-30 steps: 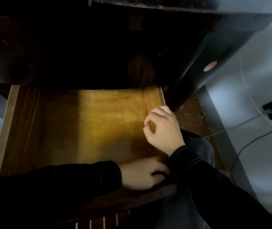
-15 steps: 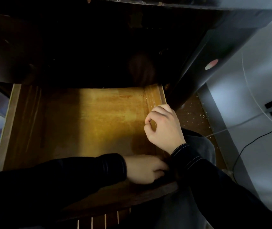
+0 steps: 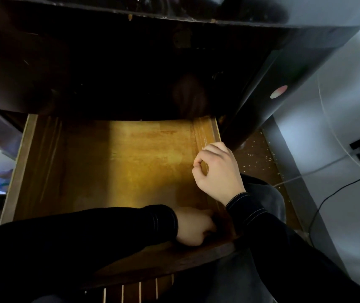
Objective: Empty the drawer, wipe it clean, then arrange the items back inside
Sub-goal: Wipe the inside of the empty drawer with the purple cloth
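Under the dark desk [image 3: 109, 62] the open yellow-brown wooden drawer [image 3: 131, 162] looks bare; the left hand [image 3: 193, 227], curled in its front corner round I cannot tell what, seems to be wiping, the right hand [image 3: 218, 171] rests curled and empty on its side wall, and putting things back should come next.

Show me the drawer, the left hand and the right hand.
drawer [image 3: 131, 162], head view, bare wooden floor.
left hand [image 3: 193, 228], head view, back of the hand.
right hand [image 3: 218, 169], head view, back of the hand.
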`<state>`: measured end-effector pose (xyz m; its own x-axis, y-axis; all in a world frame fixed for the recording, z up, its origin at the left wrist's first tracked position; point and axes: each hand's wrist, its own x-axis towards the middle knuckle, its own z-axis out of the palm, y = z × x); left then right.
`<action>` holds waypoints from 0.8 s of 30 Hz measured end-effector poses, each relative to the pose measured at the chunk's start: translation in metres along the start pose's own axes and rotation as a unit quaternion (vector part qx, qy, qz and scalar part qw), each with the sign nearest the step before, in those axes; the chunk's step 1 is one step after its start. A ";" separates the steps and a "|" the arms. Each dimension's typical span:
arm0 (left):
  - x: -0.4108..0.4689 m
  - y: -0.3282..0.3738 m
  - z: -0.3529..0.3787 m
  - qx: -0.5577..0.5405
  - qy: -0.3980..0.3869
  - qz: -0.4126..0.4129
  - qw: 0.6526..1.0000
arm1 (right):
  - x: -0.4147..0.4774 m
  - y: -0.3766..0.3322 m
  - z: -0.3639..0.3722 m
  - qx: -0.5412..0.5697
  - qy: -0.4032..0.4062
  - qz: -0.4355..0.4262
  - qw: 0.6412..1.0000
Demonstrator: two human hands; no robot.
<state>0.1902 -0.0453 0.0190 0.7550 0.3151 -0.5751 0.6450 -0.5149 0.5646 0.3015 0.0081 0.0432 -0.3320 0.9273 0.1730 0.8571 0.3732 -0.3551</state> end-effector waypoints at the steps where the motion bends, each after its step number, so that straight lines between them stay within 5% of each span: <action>1: -0.004 0.004 -0.002 -0.011 0.025 0.016 1.000 | 0.000 0.000 0.000 0.002 0.000 0.000 1.000; 6: -0.020 0.012 -0.008 -0.095 0.153 0.095 0.979 | -0.001 0.000 -0.001 0.005 -0.002 -0.007 1.000; 12: -0.003 0.001 0.008 -0.059 0.003 -0.055 0.997 | -0.001 0.001 -0.001 0.010 -0.011 0.000 1.000; 17: -0.016 -0.013 -0.010 -0.202 0.066 -0.081 0.974 | -0.002 0.004 -0.006 0.113 -0.007 0.017 0.993; 21: -0.046 -0.033 -0.017 -0.355 0.189 -0.124 0.907 | -0.001 0.000 -0.022 0.252 -0.047 0.086 0.963; 24: -0.072 -0.042 -0.024 -0.482 0.279 -0.156 0.816 | 0.007 -0.003 -0.050 0.335 -0.122 0.143 0.923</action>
<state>0.1115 -0.0274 0.0506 0.2997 0.7637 -0.5718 0.4064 0.4401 0.8007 0.3162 0.0123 0.0915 -0.2780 0.9399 -0.1983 0.5147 -0.0286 -0.8569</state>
